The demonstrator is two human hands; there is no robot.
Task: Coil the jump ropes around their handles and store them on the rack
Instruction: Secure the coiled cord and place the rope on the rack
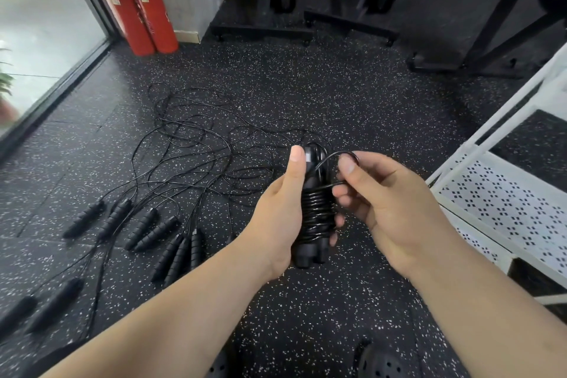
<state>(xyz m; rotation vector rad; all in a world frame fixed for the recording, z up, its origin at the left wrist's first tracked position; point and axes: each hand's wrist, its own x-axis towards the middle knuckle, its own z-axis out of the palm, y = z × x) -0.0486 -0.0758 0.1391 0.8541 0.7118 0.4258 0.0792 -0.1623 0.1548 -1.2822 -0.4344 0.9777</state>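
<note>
Several loose jump ropes [146, 225] litter floor [337, 86]; rack [506, 202] right; left hand [282, 218] grips wound handles [316, 212], right hand [395, 212] pinches rope [333, 154].

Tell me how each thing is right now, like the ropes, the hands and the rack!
left hand, grips the held jump rope's handles.
right hand, pinches that rope's loose loop.
held jump rope, mostly coiled round its two handles, last loop not yet wound.
floor jump ropes, uncoiled and tangled, handles lying flat.
white rack, standing at the right; held rope not on it yet.
fire extinguishers, upright by the wall.
</note>
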